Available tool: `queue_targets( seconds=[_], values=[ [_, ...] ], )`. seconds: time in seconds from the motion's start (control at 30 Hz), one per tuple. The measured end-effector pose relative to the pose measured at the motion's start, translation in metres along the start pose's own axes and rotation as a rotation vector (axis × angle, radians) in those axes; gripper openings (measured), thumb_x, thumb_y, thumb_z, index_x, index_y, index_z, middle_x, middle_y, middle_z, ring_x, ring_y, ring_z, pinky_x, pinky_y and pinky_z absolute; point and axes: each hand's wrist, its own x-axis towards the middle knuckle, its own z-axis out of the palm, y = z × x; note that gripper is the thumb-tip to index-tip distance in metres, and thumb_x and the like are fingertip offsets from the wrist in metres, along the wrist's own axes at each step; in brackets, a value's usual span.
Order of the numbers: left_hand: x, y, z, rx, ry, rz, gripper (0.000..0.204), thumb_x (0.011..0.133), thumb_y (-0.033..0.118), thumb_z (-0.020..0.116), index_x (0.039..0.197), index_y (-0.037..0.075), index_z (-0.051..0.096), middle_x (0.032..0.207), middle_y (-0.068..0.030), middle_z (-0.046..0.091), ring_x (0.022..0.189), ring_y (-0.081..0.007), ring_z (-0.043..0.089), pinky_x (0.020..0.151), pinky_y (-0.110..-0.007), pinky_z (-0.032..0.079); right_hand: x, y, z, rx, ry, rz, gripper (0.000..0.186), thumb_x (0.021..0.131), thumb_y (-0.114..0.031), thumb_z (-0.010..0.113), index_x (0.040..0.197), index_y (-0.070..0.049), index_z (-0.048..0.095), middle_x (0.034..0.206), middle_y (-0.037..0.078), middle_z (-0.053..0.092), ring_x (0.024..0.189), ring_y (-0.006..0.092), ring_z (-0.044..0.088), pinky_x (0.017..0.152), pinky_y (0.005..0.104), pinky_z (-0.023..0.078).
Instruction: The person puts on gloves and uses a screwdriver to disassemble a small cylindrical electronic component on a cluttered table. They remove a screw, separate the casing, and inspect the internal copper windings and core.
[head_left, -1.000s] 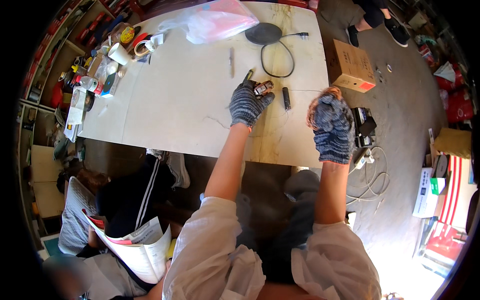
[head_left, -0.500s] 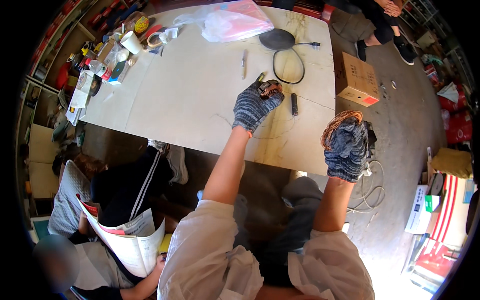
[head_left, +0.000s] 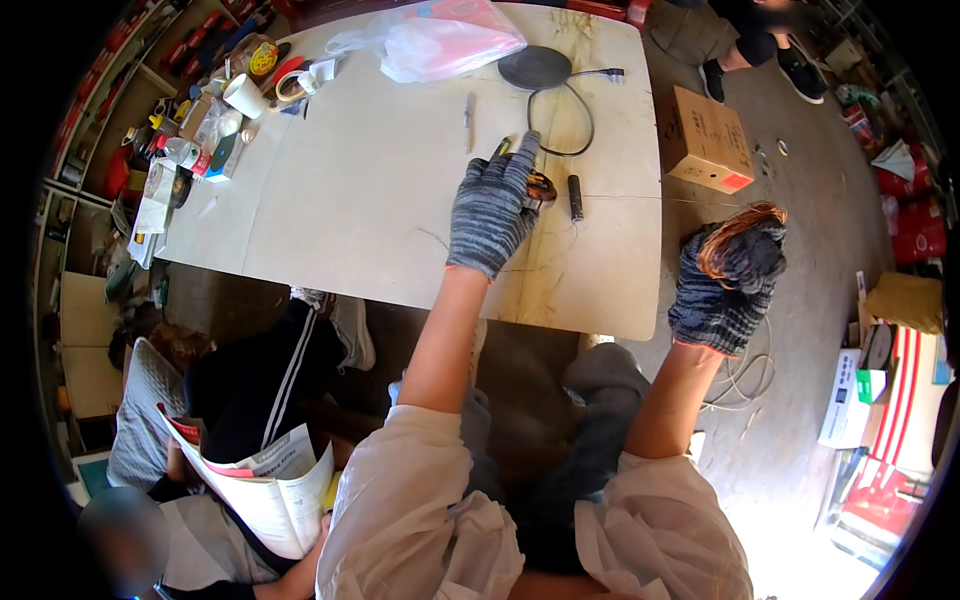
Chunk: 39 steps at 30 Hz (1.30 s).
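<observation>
My left hand (head_left: 490, 218), in a grey-and-black striped knit glove, is over the table with its index finger stretched forward. A copper-wound core (head_left: 541, 188) shows at its thumb side, partly covered by the hand; the grip itself is partly hidden. A thin strand runs rightward from near the core. My right hand (head_left: 730, 285), gloved alike, is closed around a loose bundle of copper wire (head_left: 738, 235) beyond the table's right edge. A short black cylinder (head_left: 575, 198) lies right of the core. Just ahead of my left fingers is a small dark-and-yellow tool (head_left: 502, 148).
The pale table (head_left: 340, 190) carries a pen (head_left: 469, 123), a black disc (head_left: 534, 68) with a cable and a plastic bag (head_left: 445, 50). Bottles and a paper cup (head_left: 245, 96) crowd its left end. A cardboard box (head_left: 708, 138) stands on the floor. A seated person holds papers (head_left: 270, 500).
My right hand has moved slightly right and turned, the wire bundle still in it. My left hand has tipped over, its index finger now stretched and the core lower at its side.
</observation>
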Motion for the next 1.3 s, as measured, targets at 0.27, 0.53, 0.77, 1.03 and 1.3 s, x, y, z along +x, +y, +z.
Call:
queue_targets(
  seconds=[0.27, 0.53, 0.77, 1.03, 1.3],
  values=[
    [0.000, -0.006, -0.010, -0.042, -0.146, -0.284, 0.077, 0.063, 0.022, 0.081, 0.131, 0.010, 0.047, 0.098, -0.0067, 0.068, 0.093, -0.0261, 0.059, 0.084, -0.036, 0.049, -0.043, -0.003, 0.019, 2.334, -0.059, -0.097, 0.042, 0.086, -0.029, 0.056, 0.119, -0.002, 0.054, 0.112, 0.012, 0.060, 0.097, 0.0277, 0.058, 0.084, 0.0363, 0.047],
    [-0.011, -0.016, 0.000, 0.082, -0.057, -0.349, 0.053, 0.063, 0.028, 0.079, 0.110, 0.011, 0.062, 0.090, -0.0119, 0.061, 0.085, -0.0295, 0.059, 0.076, -0.041, 0.050, -0.007, 0.006, -0.034, 2.946, 0.033, -1.396, 0.046, 0.072, -0.009, 0.077, 0.114, -0.001, 0.059, 0.095, 0.011, 0.068, 0.077, 0.0252, 0.067, 0.071, 0.0329, 0.052],
    [-0.012, -0.024, -0.006, 0.166, -0.125, -0.430, 0.053, 0.062, 0.034, 0.080, 0.107, 0.014, 0.061, 0.093, -0.0133, 0.055, 0.085, -0.0308, 0.060, 0.072, -0.042, 0.051, -0.013, 0.010, -0.043, 3.087, -0.692, -1.019, 0.025, 0.076, -0.007, 0.072, 0.096, 0.004, 0.061, 0.083, 0.017, 0.068, 0.067, 0.0260, 0.067, 0.056, 0.0326, 0.053],
    [-0.014, -0.037, 0.015, 0.165, -0.045, -0.346, 0.050, 0.061, 0.030, 0.078, 0.107, 0.020, 0.062, 0.096, -0.0131, 0.055, 0.085, -0.0296, 0.059, 0.071, -0.042, 0.050, -0.011, 0.005, -0.030, 2.918, -0.732, -0.227, 0.011, 0.080, -0.011, 0.057, 0.087, -0.003, 0.059, 0.078, 0.010, 0.063, 0.064, 0.0182, 0.058, 0.055, 0.0282, 0.047],
    [-0.022, -0.033, 0.042, 0.042, -0.062, -0.466, 0.064, 0.064, 0.028, 0.077, 0.119, 0.009, 0.052, 0.107, -0.0162, 0.055, 0.092, -0.0308, 0.059, 0.076, -0.044, 0.047, -0.016, -0.085, 0.090, 1.916, 0.155, -0.275, 0.019, 0.092, -0.012, 0.048, 0.104, 0.000, 0.057, 0.098, 0.008, 0.063, 0.084, 0.0206, 0.061, 0.073, 0.0326, 0.050]
  ],
)
